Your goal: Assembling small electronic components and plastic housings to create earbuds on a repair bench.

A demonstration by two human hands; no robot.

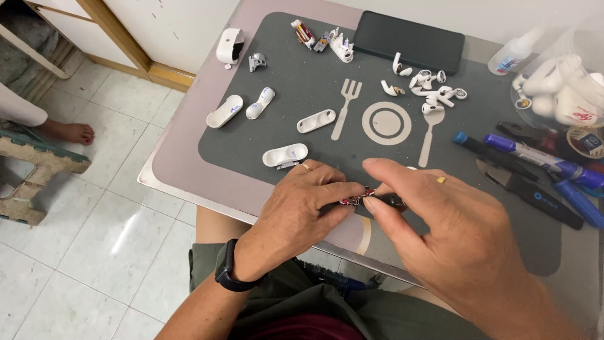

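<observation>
Small dark part (362,196) pinched between left hand (296,211) and right hand (440,226), fingers (343,189) clamped on it, held steady just above counter (189,151) mat, near white earbud case (285,155).

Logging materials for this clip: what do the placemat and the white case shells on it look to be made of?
The placemat looks like matte, soft grey silicone or rubber: flat, no glare, with a printed pale cutlery outline. The white case shells look like smooth glossy moulded plastic, showing soft highlights on rounded edges. Neither can be told for certain.
</observation>
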